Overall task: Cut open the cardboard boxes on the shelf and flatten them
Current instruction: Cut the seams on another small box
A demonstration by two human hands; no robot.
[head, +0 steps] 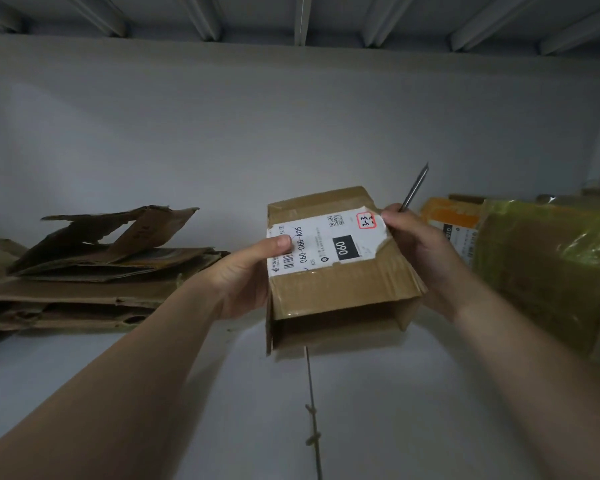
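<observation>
A small brown cardboard box (336, 292) with a white shipping label marked 060 is held up above the white shelf (222, 393). Its near end is open. My left hand (246, 271) grips the box's left side, thumb lying on the label. My right hand (420, 251) holds the right side and also grips a thin metal knife (414, 187), whose blade points up and away past the box's far right corner.
A pile of flattened cardboard (94, 268) lies on the shelf at the left. At the right stand a box wrapped in yellowish tape (551, 271) and an orange-and-white parcel (454, 216) behind it. A seam runs down the shelf's middle.
</observation>
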